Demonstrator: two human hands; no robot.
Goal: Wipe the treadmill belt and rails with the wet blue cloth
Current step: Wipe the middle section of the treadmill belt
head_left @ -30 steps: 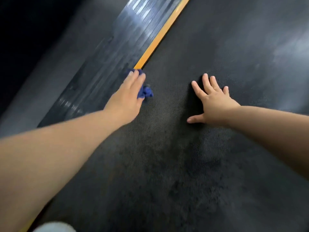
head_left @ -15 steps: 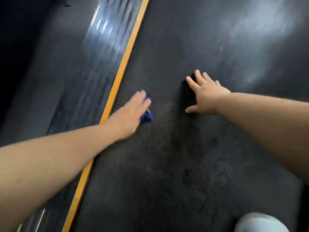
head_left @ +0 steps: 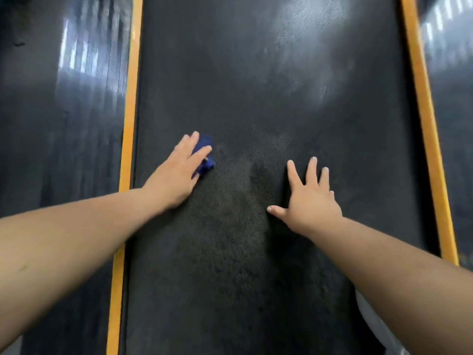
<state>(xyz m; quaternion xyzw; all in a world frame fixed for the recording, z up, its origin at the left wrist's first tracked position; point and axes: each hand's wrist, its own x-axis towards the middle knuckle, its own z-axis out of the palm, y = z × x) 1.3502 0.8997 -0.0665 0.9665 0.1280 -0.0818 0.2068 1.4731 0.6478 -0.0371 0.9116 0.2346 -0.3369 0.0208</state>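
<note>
The black textured treadmill belt (head_left: pixel 256 73) fills the middle of the head view, with a damp, mottled patch between my arms. My left hand (head_left: pixel 176 172) lies flat on the belt near its left edge and presses a small crumpled blue cloth (head_left: pixel 206 155) under its fingers; most of the cloth is hidden by the hand. My right hand (head_left: pixel 309 201) rests palm down on the belt to the right, fingers spread, holding nothing. A ribbed dark left rail (head_left: pixel 76 111) and a right rail (head_left: pixel 450 85) flank the belt.
An orange strip (head_left: pixel 129 111) borders the belt on the left and another orange strip (head_left: pixel 422 98) on the right. Something white (head_left: pixel 378 326) shows at the lower right under my right forearm. Light glares on the belt at the upper right.
The view has swung right, so both rails now show. My left hand has slid the cloth from the left orange strip inward onto the belt. My right hand stays planted.
</note>
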